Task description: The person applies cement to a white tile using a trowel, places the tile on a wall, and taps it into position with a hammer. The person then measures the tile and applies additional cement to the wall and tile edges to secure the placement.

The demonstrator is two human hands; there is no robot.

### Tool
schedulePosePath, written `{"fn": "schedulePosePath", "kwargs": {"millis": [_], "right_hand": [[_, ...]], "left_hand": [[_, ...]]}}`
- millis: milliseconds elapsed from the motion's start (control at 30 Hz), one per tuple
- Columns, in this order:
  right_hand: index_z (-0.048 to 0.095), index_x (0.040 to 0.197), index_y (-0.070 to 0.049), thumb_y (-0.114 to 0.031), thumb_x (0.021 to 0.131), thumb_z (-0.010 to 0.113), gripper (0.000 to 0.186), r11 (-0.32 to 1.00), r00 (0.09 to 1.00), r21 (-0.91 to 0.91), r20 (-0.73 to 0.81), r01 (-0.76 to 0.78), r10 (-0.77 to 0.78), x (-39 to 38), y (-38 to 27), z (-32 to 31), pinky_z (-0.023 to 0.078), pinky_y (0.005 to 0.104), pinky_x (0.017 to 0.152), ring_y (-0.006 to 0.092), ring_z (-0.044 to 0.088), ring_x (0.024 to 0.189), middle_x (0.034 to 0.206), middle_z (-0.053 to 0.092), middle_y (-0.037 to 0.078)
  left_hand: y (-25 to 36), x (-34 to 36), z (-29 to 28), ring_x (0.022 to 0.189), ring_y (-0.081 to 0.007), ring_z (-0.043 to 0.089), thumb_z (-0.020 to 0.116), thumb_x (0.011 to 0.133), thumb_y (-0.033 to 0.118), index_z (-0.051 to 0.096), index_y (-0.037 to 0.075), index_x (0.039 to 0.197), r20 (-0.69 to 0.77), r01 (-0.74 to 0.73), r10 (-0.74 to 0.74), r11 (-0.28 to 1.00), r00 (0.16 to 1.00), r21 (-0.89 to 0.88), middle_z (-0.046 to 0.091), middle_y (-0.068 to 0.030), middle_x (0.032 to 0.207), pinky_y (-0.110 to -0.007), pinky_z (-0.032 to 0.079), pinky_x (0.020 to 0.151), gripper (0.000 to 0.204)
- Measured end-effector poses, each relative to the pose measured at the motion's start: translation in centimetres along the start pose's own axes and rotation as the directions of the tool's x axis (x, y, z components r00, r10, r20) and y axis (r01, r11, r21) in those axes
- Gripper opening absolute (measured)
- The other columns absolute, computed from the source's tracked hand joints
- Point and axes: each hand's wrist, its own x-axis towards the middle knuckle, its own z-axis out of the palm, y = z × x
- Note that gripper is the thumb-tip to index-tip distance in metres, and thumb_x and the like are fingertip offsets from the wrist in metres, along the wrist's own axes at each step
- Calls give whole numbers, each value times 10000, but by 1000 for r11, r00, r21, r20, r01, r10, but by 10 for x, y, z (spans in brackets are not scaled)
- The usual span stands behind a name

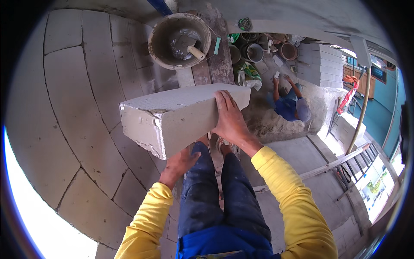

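Observation:
Between my two hands is a long, pale grey concrete block (189, 125), held up in front of my legs. Wet mortar coats its left end and runs along the edges. My right hand (230, 118) grips the block near its right end, fingers over the top edge and thumb against the near side. Underneath, my left hand (179, 164) supports the lower edge, with part of its fingers hidden by the block. Beyond the block, a mortar bucket (157, 43) stands on planks, with a trowel (192, 49) lying in it.
A wall of large grey blocks (77, 108) rises on my left. Wooden planks (215, 47) carry the bucket. Below at right, a person in blue (286, 105) crouches among buckets (254, 52) and sacks (250, 77). A ladder (362, 162) and a pole (360, 112) stand farther right.

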Motion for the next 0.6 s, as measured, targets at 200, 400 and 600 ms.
{"fn": "schedulePosePath", "kwargs": {"millis": [200, 400, 600], "right_hand": [[425, 1495, 32, -187, 662, 913, 990, 991, 997, -124, -47, 56, -62, 6, -15, 29, 369, 546, 1197, 406, 423, 1456, 1500, 485, 195], [405, 1552, -20, -228, 626, 955, 1097, 996, 998, -74, 54, 48, -44, 8, -26, 32, 338, 547, 1218, 380, 395, 1481, 1528, 466, 165], [275, 1646, -88, -316, 599, 1000, 1295, 997, 995, 20, 66, 78, -80, -12, 45, 29, 244, 548, 1282, 407, 265, 1565, 1662, 301, 189]], "left_hand": [[107, 4, -107, 1502, -345, 417, 792, 799, 157, 461, 121, 1572, -5, -302, 397, 705, 918, 642, 506, -176, 1540, -556, 232, 1298, 842], [81, 36, -137, 1452, -380, 412, 746, 822, 140, 303, 95, 1665, 129, -206, 184, 506, 974, 837, 442, -243, 1523, -555, 254, 1254, 954], [58, 24, -133, 1370, -366, 463, 742, 838, 128, 257, 143, 1698, 164, -239, 192, 480, 968, 844, 469, -228, 1471, -535, 323, 1190, 988]]}}
